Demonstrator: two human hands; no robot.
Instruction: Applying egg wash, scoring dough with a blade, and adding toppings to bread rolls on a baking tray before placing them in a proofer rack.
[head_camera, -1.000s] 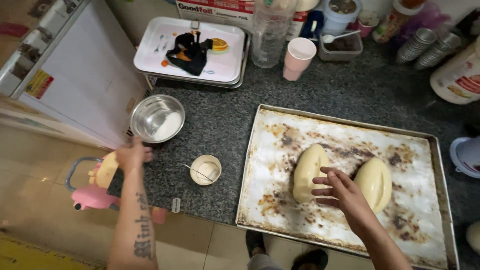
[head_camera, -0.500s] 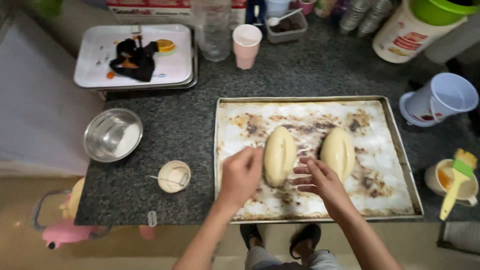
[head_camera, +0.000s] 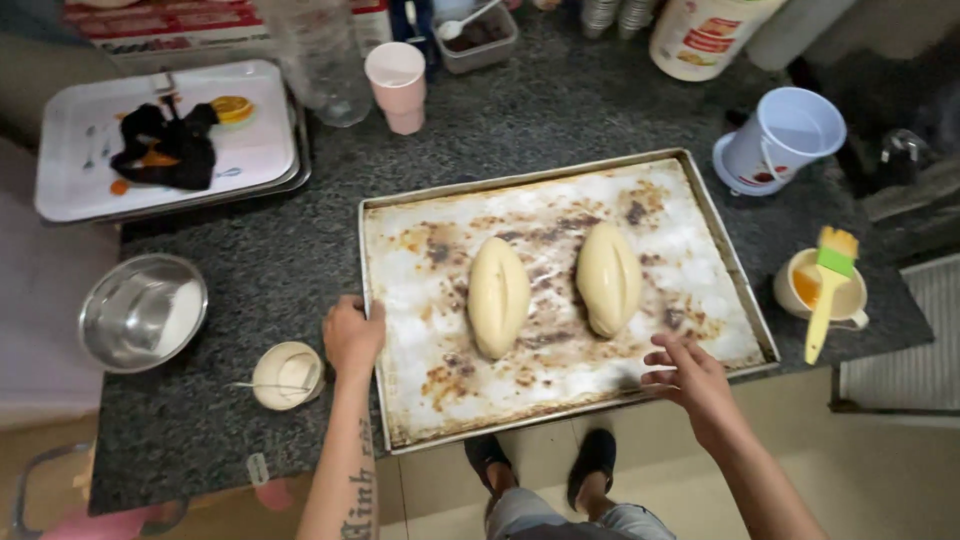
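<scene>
There my left hand (head_camera: 352, 338) clamped the baking tray (head_camera: 735, 262) at its left rim, my right hand (head_camera: 690, 378) spread open on its near edge, a white tub (head_camera: 708, 32) with a red-and-yellow label standing behind.

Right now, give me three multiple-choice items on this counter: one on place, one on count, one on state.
1. Where is the left hand?
A. on the baking tray's left rim
B. in the steel bowl
C. on the pink cup

2. How many dough loaves lie on the tray?
A. one
B. two
C. four

3. How is the green brush placed?
A. flat on the tray
B. held in the right hand
C. resting across a small cup

Answers: 1 A, fingers curl over that rim. 2 B, two lie side by side. 3 C, its bristles sit above the cup.
</scene>
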